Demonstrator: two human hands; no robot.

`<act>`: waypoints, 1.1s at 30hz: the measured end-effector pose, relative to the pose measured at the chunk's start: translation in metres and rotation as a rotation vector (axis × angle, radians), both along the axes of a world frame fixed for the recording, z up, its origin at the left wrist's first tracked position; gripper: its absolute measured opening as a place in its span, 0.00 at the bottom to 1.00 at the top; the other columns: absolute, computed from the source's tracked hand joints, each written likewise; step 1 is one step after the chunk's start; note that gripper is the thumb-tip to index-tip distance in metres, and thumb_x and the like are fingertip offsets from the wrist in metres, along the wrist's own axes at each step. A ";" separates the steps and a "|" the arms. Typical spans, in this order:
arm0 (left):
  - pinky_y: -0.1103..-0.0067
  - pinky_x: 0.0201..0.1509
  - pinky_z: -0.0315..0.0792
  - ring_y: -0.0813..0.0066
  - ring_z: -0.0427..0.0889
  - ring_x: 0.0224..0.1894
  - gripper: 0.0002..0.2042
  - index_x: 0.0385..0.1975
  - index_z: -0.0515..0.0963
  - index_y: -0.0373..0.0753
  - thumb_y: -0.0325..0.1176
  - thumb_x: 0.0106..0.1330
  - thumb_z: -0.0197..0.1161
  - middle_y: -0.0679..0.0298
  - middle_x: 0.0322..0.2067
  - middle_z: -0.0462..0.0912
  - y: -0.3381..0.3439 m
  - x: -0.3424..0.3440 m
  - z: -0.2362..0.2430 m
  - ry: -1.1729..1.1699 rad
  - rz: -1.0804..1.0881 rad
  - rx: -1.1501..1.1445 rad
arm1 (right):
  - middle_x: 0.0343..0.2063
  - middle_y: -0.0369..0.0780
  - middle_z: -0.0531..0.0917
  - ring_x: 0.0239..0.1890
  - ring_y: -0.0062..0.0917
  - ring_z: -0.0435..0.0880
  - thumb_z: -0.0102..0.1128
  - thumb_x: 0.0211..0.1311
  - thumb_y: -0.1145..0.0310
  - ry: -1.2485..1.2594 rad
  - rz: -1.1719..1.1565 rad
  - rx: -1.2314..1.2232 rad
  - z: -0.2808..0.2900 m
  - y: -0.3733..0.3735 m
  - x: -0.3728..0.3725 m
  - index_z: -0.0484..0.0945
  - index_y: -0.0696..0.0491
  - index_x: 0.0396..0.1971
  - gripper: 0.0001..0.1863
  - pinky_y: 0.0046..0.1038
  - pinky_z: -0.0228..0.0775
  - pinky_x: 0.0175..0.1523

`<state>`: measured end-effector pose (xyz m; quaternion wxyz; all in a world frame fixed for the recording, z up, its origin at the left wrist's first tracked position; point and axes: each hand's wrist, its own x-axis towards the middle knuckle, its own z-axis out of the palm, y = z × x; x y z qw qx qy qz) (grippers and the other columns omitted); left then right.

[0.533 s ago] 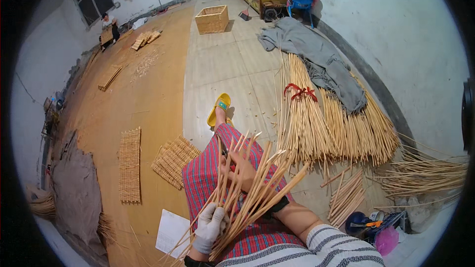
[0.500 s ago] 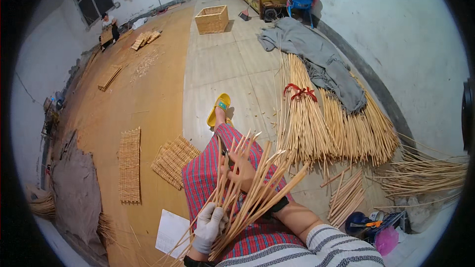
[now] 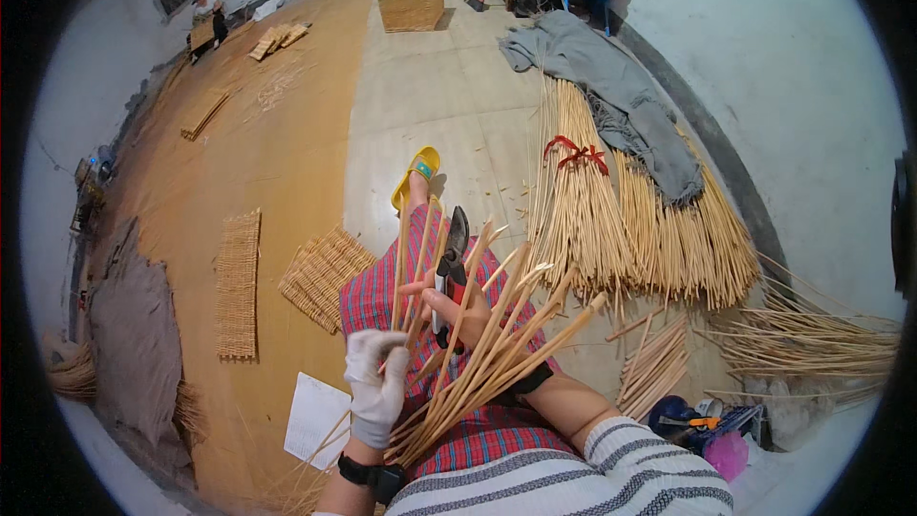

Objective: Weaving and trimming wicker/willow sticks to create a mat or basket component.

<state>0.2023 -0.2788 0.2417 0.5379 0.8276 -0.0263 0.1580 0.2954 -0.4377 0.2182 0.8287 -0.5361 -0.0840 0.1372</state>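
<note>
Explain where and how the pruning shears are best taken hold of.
Probably by the handles of the pruning shears, coming from the wearer's side, as the right hand holds them: the dark blades point away from the body, while the handles run back toward it.

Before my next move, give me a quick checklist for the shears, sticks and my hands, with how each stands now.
1. Shears in right hand: ok.
2. Left hand gloved: ok.
3. Right hand gloved: not ok, it is bare.
4. Sticks together at the upper ends: not ok, they fan apart.
5. Blades clear of left hand: ok, they point away from it.
6. Safety catch set: cannot tell, too small.
</note>
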 end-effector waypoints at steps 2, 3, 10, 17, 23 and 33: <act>0.70 0.50 0.75 0.58 0.83 0.41 0.07 0.39 0.85 0.36 0.31 0.65 0.66 0.55 0.36 0.83 -0.003 -0.008 0.014 0.133 -0.183 0.124 | 0.35 0.34 0.84 0.34 0.17 0.80 0.57 0.72 0.61 0.006 0.002 -0.037 -0.004 -0.001 0.003 0.79 0.55 0.39 0.11 0.26 0.75 0.42; 0.71 0.47 0.76 0.62 0.83 0.38 0.08 0.42 0.84 0.35 0.29 0.68 0.64 0.55 0.35 0.83 -0.006 -0.012 0.019 0.211 -0.281 0.116 | 0.34 0.34 0.84 0.34 0.17 0.79 0.58 0.71 0.62 -0.029 0.019 -0.054 -0.006 -0.001 0.004 0.79 0.55 0.38 0.11 0.27 0.74 0.42; 0.82 0.39 0.75 0.81 0.81 0.35 0.06 0.43 0.83 0.34 0.26 0.72 0.61 0.65 0.33 0.84 -0.002 -0.018 0.023 0.469 -0.174 -0.404 | 0.26 0.33 0.75 0.33 0.17 0.77 0.60 0.69 0.64 -0.108 -0.200 -0.284 -0.014 0.014 0.003 0.75 0.56 0.40 0.10 0.25 0.70 0.40; 0.84 0.34 0.74 0.85 0.79 0.31 0.04 0.40 0.83 0.34 0.25 0.70 0.65 0.68 0.31 0.84 0.000 -0.018 0.004 0.477 -0.017 -0.480 | 0.36 0.38 0.77 0.39 0.22 0.78 0.62 0.67 0.68 -0.421 -0.344 -0.502 -0.001 0.010 0.001 0.68 0.57 0.54 0.20 0.26 0.72 0.49; 0.84 0.32 0.72 0.85 0.77 0.28 0.03 0.39 0.83 0.34 0.25 0.69 0.65 0.69 0.28 0.82 0.001 -0.016 -0.007 0.392 -0.006 -0.389 | 0.41 0.45 0.78 0.45 0.34 0.80 0.65 0.65 0.66 -0.504 -0.374 -0.505 -0.004 0.009 0.007 0.67 0.57 0.58 0.25 0.34 0.72 0.52; 0.83 0.33 0.74 0.85 0.78 0.29 0.04 0.39 0.83 0.33 0.25 0.68 0.66 0.67 0.33 0.84 0.003 -0.010 -0.007 0.473 0.057 -0.425 | 0.20 0.36 0.77 0.21 0.20 0.75 0.63 0.68 0.64 -0.200 -0.290 -0.524 -0.005 0.006 -0.004 0.74 0.55 0.39 0.11 0.27 0.67 0.31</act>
